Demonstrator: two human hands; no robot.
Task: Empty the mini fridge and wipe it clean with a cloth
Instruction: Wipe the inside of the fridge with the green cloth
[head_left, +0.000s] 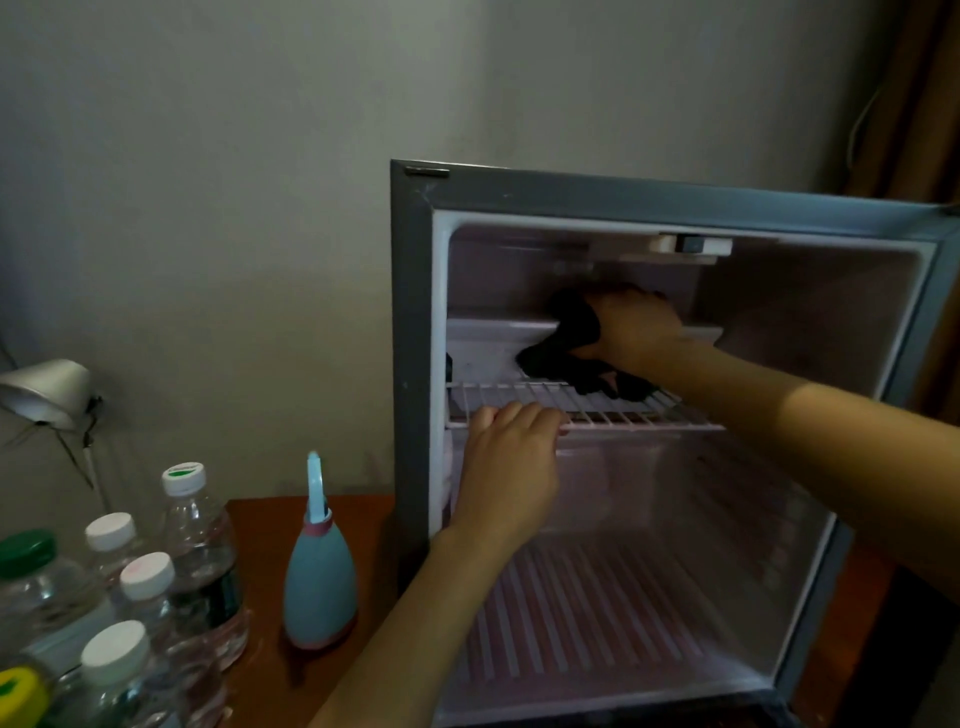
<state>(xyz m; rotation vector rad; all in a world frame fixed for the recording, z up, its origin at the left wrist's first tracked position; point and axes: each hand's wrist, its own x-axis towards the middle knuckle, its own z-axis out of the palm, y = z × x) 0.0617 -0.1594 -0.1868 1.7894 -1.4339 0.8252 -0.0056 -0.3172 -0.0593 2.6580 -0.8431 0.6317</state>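
Gripping a black cloth with the right grip, up in the top section of the open mini fridge. Cloth bunched under the palm against the white ledge there, one end trailing down onto the white wire shelf. Holding that shelf's front edge with the left grip, fingers curled over the wires near the left end. Lower down inside, only ribbed floor and pale walls in sight. Left of the fridge, on the wooden tabletop: a blue-grey spray bottle upright, just beside the cabinet. Farther left, a cluster of clear water bottles, mostly white-capped, one green-capped at the edge. Beyond them a silver desk lamp against the wall. Brown curtain at upper right.
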